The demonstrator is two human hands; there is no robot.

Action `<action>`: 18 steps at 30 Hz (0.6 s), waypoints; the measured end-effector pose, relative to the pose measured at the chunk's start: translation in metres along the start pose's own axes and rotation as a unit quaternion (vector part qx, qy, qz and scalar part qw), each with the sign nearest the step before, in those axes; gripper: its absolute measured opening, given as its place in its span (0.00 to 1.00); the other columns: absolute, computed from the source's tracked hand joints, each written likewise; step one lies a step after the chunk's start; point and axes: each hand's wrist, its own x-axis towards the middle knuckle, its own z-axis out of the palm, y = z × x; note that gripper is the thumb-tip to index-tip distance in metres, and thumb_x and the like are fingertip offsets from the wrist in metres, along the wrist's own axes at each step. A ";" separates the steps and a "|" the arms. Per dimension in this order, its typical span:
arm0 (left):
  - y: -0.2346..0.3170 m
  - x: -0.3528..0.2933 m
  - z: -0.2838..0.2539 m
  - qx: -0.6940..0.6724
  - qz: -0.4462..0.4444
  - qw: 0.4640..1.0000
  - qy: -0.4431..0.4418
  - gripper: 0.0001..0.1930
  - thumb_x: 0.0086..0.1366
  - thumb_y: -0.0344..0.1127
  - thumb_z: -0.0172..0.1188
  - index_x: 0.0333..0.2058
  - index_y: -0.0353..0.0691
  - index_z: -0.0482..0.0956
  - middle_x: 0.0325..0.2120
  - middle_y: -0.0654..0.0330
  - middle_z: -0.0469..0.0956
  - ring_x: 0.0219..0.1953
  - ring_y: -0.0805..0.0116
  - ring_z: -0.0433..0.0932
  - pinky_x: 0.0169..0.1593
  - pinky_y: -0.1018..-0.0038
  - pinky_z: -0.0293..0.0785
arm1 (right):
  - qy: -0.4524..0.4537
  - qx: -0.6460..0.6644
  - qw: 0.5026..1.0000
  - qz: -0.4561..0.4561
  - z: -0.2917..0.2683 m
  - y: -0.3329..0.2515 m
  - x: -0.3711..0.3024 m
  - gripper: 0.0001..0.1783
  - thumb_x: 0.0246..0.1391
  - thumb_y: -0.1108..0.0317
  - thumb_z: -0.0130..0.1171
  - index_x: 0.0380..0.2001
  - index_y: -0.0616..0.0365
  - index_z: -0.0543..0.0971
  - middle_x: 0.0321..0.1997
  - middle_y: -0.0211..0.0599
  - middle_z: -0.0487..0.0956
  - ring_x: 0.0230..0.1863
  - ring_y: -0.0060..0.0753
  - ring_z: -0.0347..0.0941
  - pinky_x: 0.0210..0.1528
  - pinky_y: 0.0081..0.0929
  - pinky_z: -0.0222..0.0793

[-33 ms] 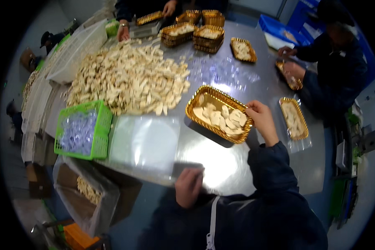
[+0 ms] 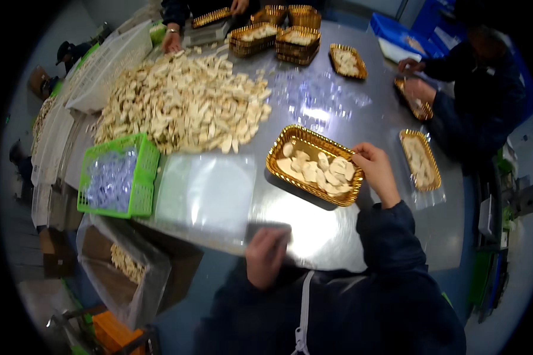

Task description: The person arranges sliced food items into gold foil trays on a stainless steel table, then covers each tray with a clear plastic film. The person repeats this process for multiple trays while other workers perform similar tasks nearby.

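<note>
Gold, glossy and rectangular, the tray with a ridged rim (image 2: 307, 148) lies directly left of the person's right hand (image 2: 375, 168), over the middle of the silver metal worktop (image 2: 444, 228). Its long axis slants from far left to near right, so its right short end meets that hand. Thumb and fingers pinch the rim there; whether the base touches the metal cannot be told, though a dark shadow runs along the near side. Flat, cream-coloured slices (image 2: 310, 171) gather toward the tray's near and right parts, leaving some of the far floor bare.

Farther from the tray, the left hand (image 2: 265, 258) is to its near left, by the worktop's near edge and apart from the rim. Its fingers look curled but are blurred, and whether it holds anything cannot be told. Left of the tray lies a flat, clear plastic sheet (image 2: 210, 186), with a bright green perforated plastic basket (image 2: 142, 186) farther left. Right of the right hand, a second filled gold tray (image 2: 419, 163) lies with clear film about it.

No brand, label or writing is legible on any of these.
</note>
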 end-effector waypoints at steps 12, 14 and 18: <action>0.021 0.053 0.056 0.221 0.158 0.933 -0.237 0.22 0.46 0.29 0.71 0.43 0.39 0.78 0.37 0.54 0.76 0.38 0.53 0.77 0.42 0.65 0.75 | -0.079 -0.071 0.994 -0.031 -0.028 0.031 -0.078 0.09 0.55 0.73 0.56 0.37 0.65 0.79 0.25 0.39 0.80 0.26 0.26 0.75 0.32 0.24 0.69; 0.015 0.052 0.060 0.213 0.136 0.933 -0.255 0.21 0.47 0.28 0.70 0.42 0.39 0.78 0.38 0.54 0.75 0.40 0.52 0.77 0.43 0.65 0.75 | -0.072 -0.086 0.991 -0.072 -0.028 0.036 -0.078 0.09 0.54 0.73 0.56 0.37 0.66 0.79 0.28 0.42 0.80 0.28 0.30 0.76 0.34 0.26 0.70; 0.009 0.066 0.047 0.194 0.099 0.942 -0.257 0.16 0.52 0.23 0.65 0.41 0.38 0.78 0.39 0.52 0.75 0.42 0.49 0.77 0.44 0.64 0.75 | -0.079 -0.079 0.990 -0.082 -0.027 0.038 -0.078 0.09 0.54 0.72 0.57 0.38 0.66 0.79 0.33 0.46 0.81 0.32 0.39 0.77 0.37 0.30 0.71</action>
